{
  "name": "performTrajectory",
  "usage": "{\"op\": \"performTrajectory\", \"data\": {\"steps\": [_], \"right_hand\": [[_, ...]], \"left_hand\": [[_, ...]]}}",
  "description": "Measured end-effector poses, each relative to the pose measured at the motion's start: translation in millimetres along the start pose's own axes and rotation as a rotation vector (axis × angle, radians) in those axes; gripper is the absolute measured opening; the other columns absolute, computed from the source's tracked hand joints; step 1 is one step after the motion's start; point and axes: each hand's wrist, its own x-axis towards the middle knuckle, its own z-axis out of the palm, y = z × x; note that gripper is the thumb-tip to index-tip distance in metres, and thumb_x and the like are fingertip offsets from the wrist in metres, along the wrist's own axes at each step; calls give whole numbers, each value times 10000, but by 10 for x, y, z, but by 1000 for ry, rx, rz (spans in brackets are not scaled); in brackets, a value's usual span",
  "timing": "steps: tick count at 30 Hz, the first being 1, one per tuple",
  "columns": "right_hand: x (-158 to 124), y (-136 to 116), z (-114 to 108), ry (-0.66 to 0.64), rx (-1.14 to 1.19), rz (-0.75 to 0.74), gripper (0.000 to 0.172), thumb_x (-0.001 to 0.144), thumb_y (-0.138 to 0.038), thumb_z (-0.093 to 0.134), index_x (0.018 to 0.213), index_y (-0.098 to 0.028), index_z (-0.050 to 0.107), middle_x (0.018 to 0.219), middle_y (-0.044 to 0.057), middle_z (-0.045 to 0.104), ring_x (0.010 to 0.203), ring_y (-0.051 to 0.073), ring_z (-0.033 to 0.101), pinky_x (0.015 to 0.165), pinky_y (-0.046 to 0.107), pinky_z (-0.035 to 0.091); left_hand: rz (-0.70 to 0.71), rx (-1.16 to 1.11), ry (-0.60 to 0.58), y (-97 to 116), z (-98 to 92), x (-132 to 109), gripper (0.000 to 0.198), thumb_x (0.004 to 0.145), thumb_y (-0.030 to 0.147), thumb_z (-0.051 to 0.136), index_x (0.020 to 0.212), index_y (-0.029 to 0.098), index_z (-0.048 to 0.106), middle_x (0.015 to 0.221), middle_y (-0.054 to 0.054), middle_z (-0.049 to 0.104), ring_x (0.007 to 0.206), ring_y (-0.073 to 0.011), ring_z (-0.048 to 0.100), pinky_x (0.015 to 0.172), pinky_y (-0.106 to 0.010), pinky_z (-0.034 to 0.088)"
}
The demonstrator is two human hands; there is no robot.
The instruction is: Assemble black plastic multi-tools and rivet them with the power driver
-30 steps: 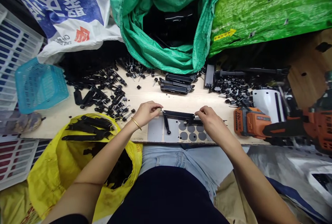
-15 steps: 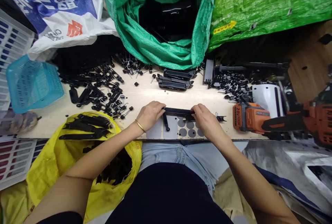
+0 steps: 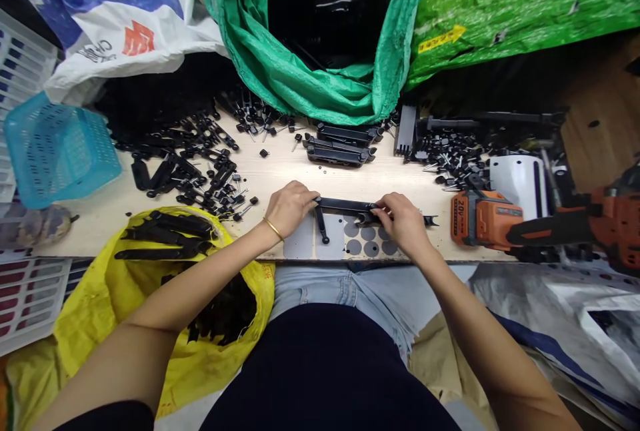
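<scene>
Between my hands a long black plastic bar (image 3: pixel 345 205) lies across the near part of the bench. My left hand (image 3: pixel 294 206) pinches its left end, where a short black arm (image 3: pixel 321 223) hangs toward me at an angle. At the right end, the fingers of my right hand (image 3: pixel 399 215) are closed on the bar. Another black part with forked ends (image 3: pixel 429 220) lies partly hidden behind my right hand. Under the bar is a grey sheet with round discs (image 3: pixel 370 247). Farther back, several assembled black bars (image 3: pixel 340 146) rest side by side.
Loose black parts (image 3: pixel 220 184) with metal pins cover the left of the bench (image 3: pixel 280 174). An orange cordless tool (image 3: pixel 483 218) lies at right. A green sack (image 3: pixel 320 108) stands behind, a yellow sack (image 3: pixel 265 311) at near left. A blue basket (image 3: pixel 60 151) is far left.
My right hand's fingers have shifted slightly at the bar's right end, uncovering more of the forked part beneath. My left hand keeps its pinch. The whole view has shifted slightly.
</scene>
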Motion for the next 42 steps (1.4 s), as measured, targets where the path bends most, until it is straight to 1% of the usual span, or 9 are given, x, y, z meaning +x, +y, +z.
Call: {"op": "performTrajectory", "data": {"steps": [4, 8, 12, 14, 24, 29, 34, 38, 42], "right_hand": [[-12, 87, -117, -89, -109, 7, 138, 878, -253, 479, 849, -182, 593, 854, 85, 622, 786, 216, 552, 592, 292, 393], [34, -9, -207, 4, -113, -103, 280, 880, -299, 487, 1087, -137, 585, 1001, 134, 623, 942, 262, 546, 754, 363, 447], [149, -326, 100, -35, -55, -401, 520, 890, -250, 447, 1395, -172, 353, 1266, 154, 512, 1114, 273, 471, 896, 415, 407], [201, -420, 305, -92, -129, -462, 562, 884, -141, 376, 1437, -204, 296, 1243, 151, 513, 1082, 265, 471, 896, 422, 389], [299, -421, 428, -123, -400, -449, 584, 860, -77, 323, 1421, -239, 333, 1035, 149, 528, 865, 258, 429, 752, 388, 365], [342, -416, 442, -140, -397, -492, 601, 841, -65, 331, 1418, -230, 335, 1033, 144, 528, 860, 255, 415, 746, 381, 357], [385, -408, 468, -86, -476, -465, 545, 881, -133, 316, 1417, -234, 335, 1021, 147, 533, 856, 265, 418, 732, 390, 348], [387, -354, 467, -101, -433, -477, 564, 883, -134, 300, 1443, -199, 281, 1119, 165, 516, 889, 266, 425, 751, 391, 357], [365, -335, 474, -90, -401, -440, 608, 872, -125, 312, 1467, -220, 226, 1156, 158, 499, 903, 264, 431, 763, 394, 364]], "left_hand": [[-39, -90, -82, -50, -32, -27, 229, 829, 201, 589, 1045, 189, 663, 892, -45, 673, 853, -171, 613, 742, -269, 498], [-268, -321, -71, 43, -5, -207, 605, 810, 227, 602, 1371, 166, 383, 854, -14, 683, 720, -128, 632, 745, -250, 502], [-467, -383, -287, 377, 216, -353, 951, 800, 362, 604, 1455, 37, -3, 728, -50, 690, 677, -207, 663, 671, -302, 506], [-531, -302, -329, 490, 328, -351, 941, 827, 334, 552, 1439, 6, -83, 744, -96, 696, 712, -249, 676, 677, -337, 502], [-622, -444, -221, 419, 452, -228, 828, 815, 235, 495, 1447, -4, 16, 823, -150, 698, 622, -224, 665, 663, -331, 508], [-537, -425, -305, 400, 402, -200, 856, 784, 223, 550, 1459, 56, 52, 901, -151, 696, 763, -258, 681, 730, -351, 507], [-687, -439, -212, 538, 432, -104, 833, 814, 220, 497, 1433, -34, 2, 958, -210, 678, 800, -267, 682, 751, -349, 512], [-551, -513, -309, 412, 389, -89, 848, 815, 212, 505, 1453, 47, -29, 815, -100, 704, 520, -174, 632, 643, -298, 515], [-409, -463, -371, 168, 272, -95, 868, 790, 193, 547, 1460, 73, 9, 721, -35, 695, 522, -160, 622, 649, -274, 504]]}}
